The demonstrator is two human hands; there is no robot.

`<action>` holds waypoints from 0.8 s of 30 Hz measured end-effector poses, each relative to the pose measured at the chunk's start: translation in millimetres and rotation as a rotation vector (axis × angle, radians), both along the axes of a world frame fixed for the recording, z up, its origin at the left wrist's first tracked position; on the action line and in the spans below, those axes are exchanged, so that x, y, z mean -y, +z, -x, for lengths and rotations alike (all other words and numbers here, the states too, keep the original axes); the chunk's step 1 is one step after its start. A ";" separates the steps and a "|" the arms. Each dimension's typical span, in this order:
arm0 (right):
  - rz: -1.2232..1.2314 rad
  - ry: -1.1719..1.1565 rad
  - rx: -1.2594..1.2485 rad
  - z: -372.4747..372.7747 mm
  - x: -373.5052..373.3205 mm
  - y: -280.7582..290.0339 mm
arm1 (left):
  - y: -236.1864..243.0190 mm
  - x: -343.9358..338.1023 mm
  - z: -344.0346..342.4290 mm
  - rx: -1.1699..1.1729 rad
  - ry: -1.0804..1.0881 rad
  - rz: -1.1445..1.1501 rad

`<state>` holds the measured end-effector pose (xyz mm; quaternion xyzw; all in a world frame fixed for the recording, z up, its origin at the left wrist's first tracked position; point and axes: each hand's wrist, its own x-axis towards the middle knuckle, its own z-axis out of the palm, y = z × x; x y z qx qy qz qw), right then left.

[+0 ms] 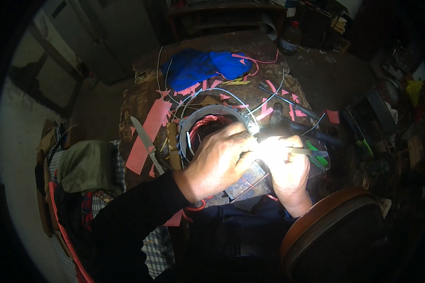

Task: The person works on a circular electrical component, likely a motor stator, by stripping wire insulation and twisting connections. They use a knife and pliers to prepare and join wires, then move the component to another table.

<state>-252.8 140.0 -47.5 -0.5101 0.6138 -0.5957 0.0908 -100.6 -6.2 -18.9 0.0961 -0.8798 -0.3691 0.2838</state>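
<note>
A thin strip (pixel 307 152) is pinched by the right hand (pixel 288 170); the left hand's (pixel 221 156) grip cannot be told. Red wire (pixel 211 120), farther left, should be kept unscratched.

Glare bleaches the right hand (pixel 288 167) amid dimness, with black, fisheye-bent edges.
</note>
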 end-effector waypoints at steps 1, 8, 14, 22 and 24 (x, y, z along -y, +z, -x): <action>0.008 0.015 0.041 0.2 -0.1 -1.7 | 0.7 -0.5 -0.4 -0.013 0.005 -0.014; 0.061 0.092 0.447 8.4 -0.4 -13.7 | 1.1 3.1 -0.1 -0.012 -0.023 -0.022; 0.088 0.157 0.462 5.3 -1.5 -8.7 | -2.8 1.2 2.4 -0.049 0.000 -0.006; -0.035 -0.087 0.156 8.7 0.6 -12.1 | -3.8 2.0 3.0 -0.042 0.002 -0.004; 0.107 -0.063 0.524 24.8 0.5 -16.8 | -2.8 0.8 2.6 -0.052 0.003 0.012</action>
